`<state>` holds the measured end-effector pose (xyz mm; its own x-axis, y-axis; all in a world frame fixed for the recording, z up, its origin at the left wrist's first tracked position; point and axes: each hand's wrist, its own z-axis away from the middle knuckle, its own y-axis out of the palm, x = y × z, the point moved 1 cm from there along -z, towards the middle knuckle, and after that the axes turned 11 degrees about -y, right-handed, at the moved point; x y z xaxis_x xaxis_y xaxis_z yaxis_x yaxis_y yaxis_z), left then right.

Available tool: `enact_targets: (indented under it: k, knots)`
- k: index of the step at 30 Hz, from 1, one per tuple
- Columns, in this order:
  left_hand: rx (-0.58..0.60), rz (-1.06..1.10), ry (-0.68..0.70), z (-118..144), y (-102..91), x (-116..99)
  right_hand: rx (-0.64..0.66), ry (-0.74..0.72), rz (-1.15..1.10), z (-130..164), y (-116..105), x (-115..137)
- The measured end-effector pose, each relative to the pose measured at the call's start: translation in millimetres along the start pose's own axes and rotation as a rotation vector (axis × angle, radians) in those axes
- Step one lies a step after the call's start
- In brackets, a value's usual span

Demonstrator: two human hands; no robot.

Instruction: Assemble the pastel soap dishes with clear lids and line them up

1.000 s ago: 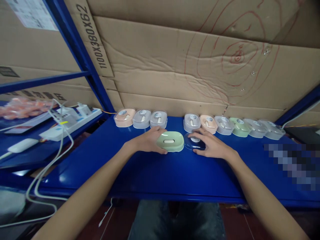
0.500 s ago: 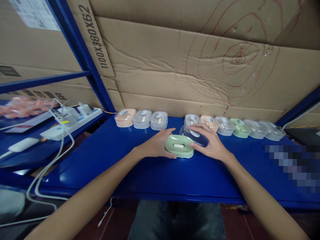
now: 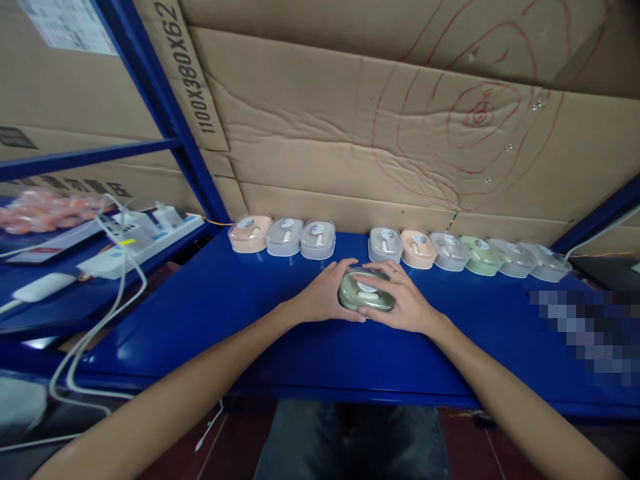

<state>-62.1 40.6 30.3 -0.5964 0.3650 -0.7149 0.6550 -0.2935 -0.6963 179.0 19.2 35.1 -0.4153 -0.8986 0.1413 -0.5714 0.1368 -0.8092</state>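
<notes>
A green soap dish (image 3: pixel 353 303) with a small white piece in its middle sits on the blue table in front of me. Over it lies a clear lid (image 3: pixel 350 283) bearing a round label. My left hand (image 3: pixel 327 293) wraps the dish's left side, thumb at the front edge. From the right, my right hand (image 3: pixel 403 300) grips the lid, its fingers across the top and thumb at the front. Whether the lid is fully seated cannot be made out.
Behind my hands stand lidded dishes in a row: a peach one (image 3: pixel 250 235) at the left, a grey one (image 3: pixel 385 247), and a green one (image 3: pixel 481 257) at the right among several others. A power strip (image 3: pixel 145 243) with cables lies on the left shelf. Cardboard (image 3: pixel 310 147) backs the table.
My right hand has brought the clear lid left onto the green dish, which was uncovered before. My left hand has stayed around the dish, shifting slightly right.
</notes>
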Motion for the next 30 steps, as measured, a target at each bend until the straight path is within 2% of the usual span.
enact_targets:
  k: [9,22,27,30]
  knots:
    - [-0.01,0.016,0.012,-1,1.4,2,0.017,-0.016,0.011,1,2,0]
    - [-0.019,0.031,0.021,-3,-0.2,4,0.18,-0.007,0.053,-5,-9,8]
    - [-0.005,0.027,0.02,-4,3.5,6,0.259,-0.04,0.14,-13,-8,14]
    - [-0.015,0.018,0.04,-4,4.9,7,0.227,-0.048,0.138,-13,-4,11]
